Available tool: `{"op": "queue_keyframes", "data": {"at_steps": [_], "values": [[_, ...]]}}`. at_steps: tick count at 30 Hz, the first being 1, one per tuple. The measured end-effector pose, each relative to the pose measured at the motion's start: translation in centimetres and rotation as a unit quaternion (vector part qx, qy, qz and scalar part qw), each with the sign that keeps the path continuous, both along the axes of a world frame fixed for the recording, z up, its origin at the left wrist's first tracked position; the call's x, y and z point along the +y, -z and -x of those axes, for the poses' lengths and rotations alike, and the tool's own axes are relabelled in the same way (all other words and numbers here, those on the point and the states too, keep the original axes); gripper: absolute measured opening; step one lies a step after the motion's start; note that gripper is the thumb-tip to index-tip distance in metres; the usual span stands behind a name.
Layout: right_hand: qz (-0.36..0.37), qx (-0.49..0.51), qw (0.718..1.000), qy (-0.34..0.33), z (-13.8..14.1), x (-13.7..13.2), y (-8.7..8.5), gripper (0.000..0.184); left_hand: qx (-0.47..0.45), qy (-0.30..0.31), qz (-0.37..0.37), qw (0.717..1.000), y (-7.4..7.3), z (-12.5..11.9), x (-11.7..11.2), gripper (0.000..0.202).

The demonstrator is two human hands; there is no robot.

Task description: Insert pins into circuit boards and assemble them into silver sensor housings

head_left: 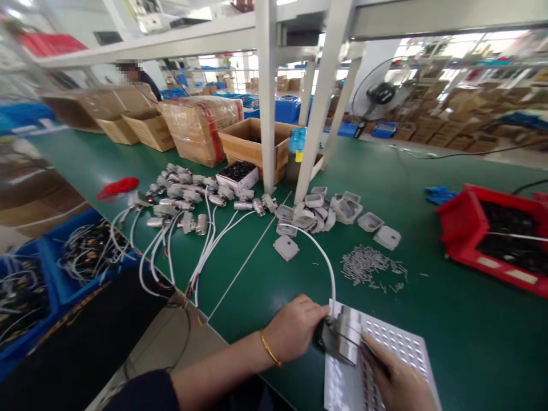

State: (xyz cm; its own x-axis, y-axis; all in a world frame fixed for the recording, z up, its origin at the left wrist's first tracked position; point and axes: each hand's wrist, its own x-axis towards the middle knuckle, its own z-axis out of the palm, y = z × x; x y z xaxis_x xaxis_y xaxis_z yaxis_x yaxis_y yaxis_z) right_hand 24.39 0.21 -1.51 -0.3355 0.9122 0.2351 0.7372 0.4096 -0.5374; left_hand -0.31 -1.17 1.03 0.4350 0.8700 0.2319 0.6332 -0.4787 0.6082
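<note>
Two hands work at the near edge of the green bench (pixel 449 319), both on one metal cylindrical fitting (pixel 346 337). The left hand (pixel 295 328) is curled closed, its fingers and thumb gripping the left side of the fitting where a dark part shows beneath it. The right hand (pixel 398 382) comes in from the lower right, fingers bent and pressed against the lower right side of the fitting; its exact grip is partly cut off by the frame edge. The fitting lies tilted on the near left corner of a white perforated tray (pixel 402 348), between the two hands and touching both.

A white cable (pixel 323 257) leaves the top of the fitting and arcs away toward a pile of grey square caps (pixel 325 208) in the middle of the bench. The left forearm crosses from the lower left, wrist straight, with a gold bangle (pixel 269 348) at the wrist.

To the right of the caps lies a scatter of small metal pins (pixel 370 265). Further left lies a cluster of wired metal fittings (pixel 184 197). A red bin (pixel 464 225) of dark parts stands at the right, well apart from the hands. Blue bins (pixel 64 279) of wires sit beside the bench at the left.
</note>
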Motion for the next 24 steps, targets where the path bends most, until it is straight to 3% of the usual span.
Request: {"op": "queue_keyframes", "data": {"at_steps": [3,6,11,15,20,24], "values": [[0.029,0.039,0.997,0.057,-0.6,0.0,-1.0,0.035,-0.016,-0.094,0.037,0.995,-0.7,1.1,0.1,0.042],[0.076,0.045,0.983,0.159,-1.6,1.1,-2.1,0.036,0.026,-0.223,0.073,0.972,-1.6,2.0,2.6,0.027],[0.113,0.038,0.982,0.144,-1.8,3.8,-3.4,0.02,0.082,-0.211,0.113,0.967,-1.7,0.3,9.4,0.023],[0.125,0.014,0.983,0.133,-0.6,4.1,-3.3,0.006,0.108,-0.23,0.144,0.956,-1.2,-1.6,12.2,0.013],[0.148,-0.017,0.986,0.076,1.3,3.2,-2.8,0.012,0.045,-0.217,0.129,0.967,-0.9,-1.0,11.6,0.006],[0.164,-0.036,0.985,0.041,1.0,3.1,-2.9,0.015,-0.053,-0.189,0.145,0.97,-0.8,0.3,8.1,0.013]]}}
